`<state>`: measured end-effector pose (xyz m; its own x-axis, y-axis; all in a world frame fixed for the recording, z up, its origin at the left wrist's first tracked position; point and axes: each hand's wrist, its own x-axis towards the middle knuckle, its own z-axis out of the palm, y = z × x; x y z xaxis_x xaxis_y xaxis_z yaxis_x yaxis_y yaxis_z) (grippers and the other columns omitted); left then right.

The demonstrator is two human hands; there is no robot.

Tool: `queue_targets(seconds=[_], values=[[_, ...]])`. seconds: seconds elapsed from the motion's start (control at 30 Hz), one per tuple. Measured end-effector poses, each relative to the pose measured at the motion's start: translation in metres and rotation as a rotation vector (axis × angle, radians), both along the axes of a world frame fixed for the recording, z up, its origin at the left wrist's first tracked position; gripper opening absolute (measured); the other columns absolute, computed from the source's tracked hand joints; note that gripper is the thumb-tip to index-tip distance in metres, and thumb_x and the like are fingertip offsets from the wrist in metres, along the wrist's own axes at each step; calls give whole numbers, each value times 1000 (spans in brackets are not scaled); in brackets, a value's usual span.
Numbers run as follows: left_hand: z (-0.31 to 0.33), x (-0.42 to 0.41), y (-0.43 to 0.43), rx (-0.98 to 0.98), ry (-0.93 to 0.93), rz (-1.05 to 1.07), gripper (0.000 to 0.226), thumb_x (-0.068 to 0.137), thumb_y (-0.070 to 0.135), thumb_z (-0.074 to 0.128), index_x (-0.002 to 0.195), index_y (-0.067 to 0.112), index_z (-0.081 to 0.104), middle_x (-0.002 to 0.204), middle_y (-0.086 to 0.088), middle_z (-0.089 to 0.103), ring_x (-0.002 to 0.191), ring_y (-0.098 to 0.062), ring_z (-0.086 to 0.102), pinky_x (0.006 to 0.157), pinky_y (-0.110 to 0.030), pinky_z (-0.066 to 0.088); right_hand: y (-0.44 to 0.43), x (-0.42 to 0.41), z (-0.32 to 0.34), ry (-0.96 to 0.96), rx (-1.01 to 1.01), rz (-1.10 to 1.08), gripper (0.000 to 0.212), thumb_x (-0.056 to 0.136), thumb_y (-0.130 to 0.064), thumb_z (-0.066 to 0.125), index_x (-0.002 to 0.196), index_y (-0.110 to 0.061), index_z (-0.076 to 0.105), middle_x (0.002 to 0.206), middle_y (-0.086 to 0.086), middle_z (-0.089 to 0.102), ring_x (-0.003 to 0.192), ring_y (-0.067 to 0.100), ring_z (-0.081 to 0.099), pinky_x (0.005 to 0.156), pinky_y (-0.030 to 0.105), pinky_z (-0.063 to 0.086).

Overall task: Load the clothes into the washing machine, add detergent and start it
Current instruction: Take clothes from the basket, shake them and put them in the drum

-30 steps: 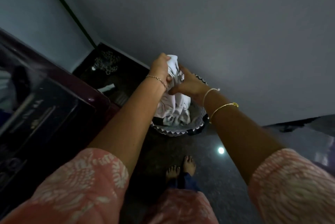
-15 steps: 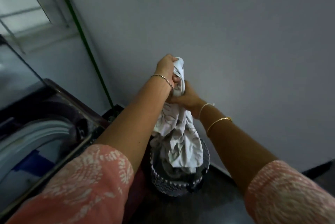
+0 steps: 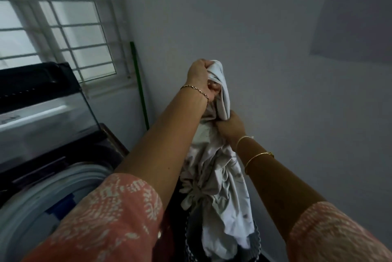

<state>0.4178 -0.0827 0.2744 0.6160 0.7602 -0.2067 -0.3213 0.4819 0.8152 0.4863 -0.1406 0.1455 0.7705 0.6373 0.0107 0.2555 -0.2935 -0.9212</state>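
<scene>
At the near edge, the dark laundry basket (image 3: 255,238) is seen low in the frame, just right of the washing machine (image 3: 53,176), whose lid (image 3: 40,102) is raised and whose drum is open, with something blue visible inside. A pale, faintly patterned cloth (image 3: 220,187) is held up above the basket, its lower end hanging into it. Further out, the cloth is clenched in the right hand (image 3: 231,125) midway along its length, the grip closed tightly. Above that, the cloth's top end is bunched in the closed fist of the left hand (image 3: 199,74). Beyond the machine, a green pole (image 3: 139,83) is leaned against the wall beside a barred window (image 3: 57,19).
</scene>
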Motion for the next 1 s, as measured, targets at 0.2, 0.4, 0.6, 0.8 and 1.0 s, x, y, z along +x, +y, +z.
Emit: queue_targets(seconds=[0.2,0.4,0.6,0.8,1.0], values=[[17,-27,20,114,-143,67,26,91,20,43,67,12,48,43,0,44,26,-9,35,31,-10,24,9,12,56,-228,64,-82,32,90,-9,46,116,-5,64,119,21,65,113,40,58,90,35,45],[-22,-59,56,447,140,18,21,79,18,74,93,5,65,65,-1,70,54,-11,65,53,-18,51,26,21,108,-197,243,-164,29,89,-16,49,109,-7,68,112,22,67,107,40,61,90,40,49],[-60,-67,60,835,336,-74,118,34,48,94,137,16,45,134,3,57,123,-14,55,104,-34,45,40,2,142,-181,404,-186,28,88,-22,48,103,-8,67,107,19,69,100,39,63,86,44,51],[-97,-44,56,770,484,-70,126,36,46,95,141,5,38,138,0,53,130,-17,49,104,-24,44,53,-27,154,-61,497,-162,28,93,-19,46,111,-7,65,115,17,66,106,34,61,84,35,48],[-110,-46,75,520,417,238,102,42,34,97,128,4,50,115,-6,64,103,-19,63,94,-40,54,73,-60,151,171,599,-105,29,89,-20,48,108,-6,65,110,18,67,103,35,62,90,50,52]])
